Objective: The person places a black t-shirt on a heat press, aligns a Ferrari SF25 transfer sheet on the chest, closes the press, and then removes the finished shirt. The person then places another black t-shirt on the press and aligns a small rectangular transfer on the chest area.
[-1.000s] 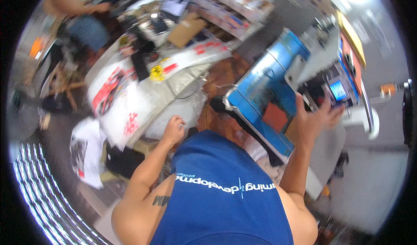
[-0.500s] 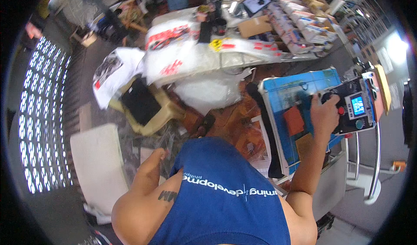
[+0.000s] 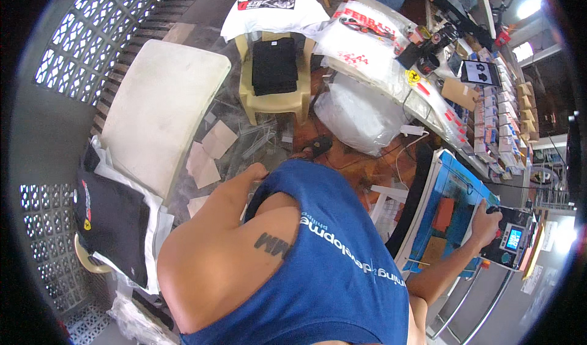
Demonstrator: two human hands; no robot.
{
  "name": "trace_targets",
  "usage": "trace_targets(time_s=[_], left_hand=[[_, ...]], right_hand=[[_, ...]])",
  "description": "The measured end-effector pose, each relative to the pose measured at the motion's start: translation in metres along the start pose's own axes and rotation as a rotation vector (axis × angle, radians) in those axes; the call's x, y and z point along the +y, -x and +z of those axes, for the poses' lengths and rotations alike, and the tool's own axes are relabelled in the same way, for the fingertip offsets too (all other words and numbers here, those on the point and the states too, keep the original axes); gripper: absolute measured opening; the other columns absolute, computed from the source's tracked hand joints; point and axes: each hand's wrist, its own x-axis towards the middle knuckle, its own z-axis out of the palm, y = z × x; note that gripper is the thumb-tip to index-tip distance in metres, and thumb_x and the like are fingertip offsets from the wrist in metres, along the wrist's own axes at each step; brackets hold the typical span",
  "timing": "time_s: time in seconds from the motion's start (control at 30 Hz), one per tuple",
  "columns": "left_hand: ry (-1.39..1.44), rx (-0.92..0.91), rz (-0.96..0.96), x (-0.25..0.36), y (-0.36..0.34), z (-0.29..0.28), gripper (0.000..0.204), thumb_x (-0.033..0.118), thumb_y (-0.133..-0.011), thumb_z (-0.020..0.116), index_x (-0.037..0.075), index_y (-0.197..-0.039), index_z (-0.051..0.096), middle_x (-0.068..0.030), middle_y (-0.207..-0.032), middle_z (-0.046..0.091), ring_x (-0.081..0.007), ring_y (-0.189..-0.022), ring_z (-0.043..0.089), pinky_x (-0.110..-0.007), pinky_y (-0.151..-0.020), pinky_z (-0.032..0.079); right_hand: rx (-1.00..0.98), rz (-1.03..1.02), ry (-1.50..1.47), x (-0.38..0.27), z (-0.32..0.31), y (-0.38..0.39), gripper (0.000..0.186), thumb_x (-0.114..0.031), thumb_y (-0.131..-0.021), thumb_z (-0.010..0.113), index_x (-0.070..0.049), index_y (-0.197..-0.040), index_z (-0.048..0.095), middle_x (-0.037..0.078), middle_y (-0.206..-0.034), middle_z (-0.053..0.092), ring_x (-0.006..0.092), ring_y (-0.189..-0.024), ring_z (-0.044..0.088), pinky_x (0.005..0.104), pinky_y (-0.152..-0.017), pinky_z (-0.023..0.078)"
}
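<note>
At the right, my right hand (image 3: 486, 224) is closed on the near-left edge of a black control box (image 3: 509, 238) with a lit blue display. Exactly what part the fingers wrap round is hard to make out. Beside that hand lies a blue-topped board (image 3: 454, 186) carrying a reddish rectangle (image 3: 443, 215) and a brown rectangle (image 3: 433, 249). My left arm is bent in front of me. Only a bit of my left hand (image 3: 259, 171) shows beside my blue shirt (image 3: 318, 241), and its fingers are hidden.
A cream chair (image 3: 275, 108) bears folded black cloth (image 3: 274, 66) and a white printed shirt (image 3: 275, 14). A white board (image 3: 164, 94) and a black printed shirt (image 3: 113, 219) are at the left. Beyond stands a cluttered table (image 3: 391, 70); plastic wrap (image 3: 361, 115) hangs below it.
My view has swung to the left, bringing the black printed shirt into sight. My right hand stays at the control box. My left hand is now more hidden by my body.
</note>
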Motion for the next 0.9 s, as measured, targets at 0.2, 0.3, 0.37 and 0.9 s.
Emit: trace_targets(time_s=[0.2, 0.3, 0.37, 0.9], left_hand=[[0.297, 0.100, -0.111, 0.038, 0.007, -0.043, 0.042, 0.040, -0.092, 0.057, 0.002, -0.091, 0.077, -0.0204, -0.087, 0.074, -0.0377, -0.082, 0.073, -0.045, -0.080, 0.057], [0.237, 0.150, 0.003, 0.041, 0.003, -0.048, 0.044, 0.042, -0.091, 0.058, 0.002, -0.087, 0.076, -0.0196, -0.079, 0.073, -0.0345, -0.074, 0.073, -0.044, -0.075, 0.057], [0.224, 0.067, -0.067, 0.040, -0.005, -0.049, 0.048, 0.046, -0.089, 0.060, 0.001, -0.084, 0.076, -0.0204, -0.077, 0.072, -0.0328, -0.072, 0.073, -0.045, -0.072, 0.057], [-0.026, -0.006, 0.164, 0.086, -0.126, -0.143, 0.039, 0.041, -0.081, 0.065, 0.005, -0.088, 0.078, -0.0236, -0.089, 0.072, -0.0399, -0.083, 0.071, -0.049, -0.075, 0.055]], right_hand=[[0.050, 0.011, 0.026, -0.008, -0.003, 0.015, 0.062, -0.059, -0.091, 0.062, -0.005, -0.120, 0.051, 0.029, -0.109, 0.071, 0.0493, -0.104, 0.067, 0.0576, -0.088, 0.052], [0.060, 0.029, 0.027, -0.011, -0.003, 0.018, 0.059, -0.057, -0.092, 0.062, -0.006, -0.118, 0.050, 0.028, -0.104, 0.072, 0.0501, -0.100, 0.068, 0.0584, -0.084, 0.053], [0.058, 0.022, -0.009, -0.012, -0.005, 0.020, 0.057, -0.056, -0.093, 0.061, -0.006, -0.117, 0.048, 0.028, -0.100, 0.072, 0.0498, -0.097, 0.069, 0.0589, -0.082, 0.053], [-0.056, 0.173, 0.009, -0.020, -0.016, 0.010, 0.065, -0.061, -0.093, 0.059, -0.003, -0.121, 0.055, 0.028, -0.104, 0.072, 0.0497, -0.100, 0.068, 0.0568, -0.086, 0.052]])
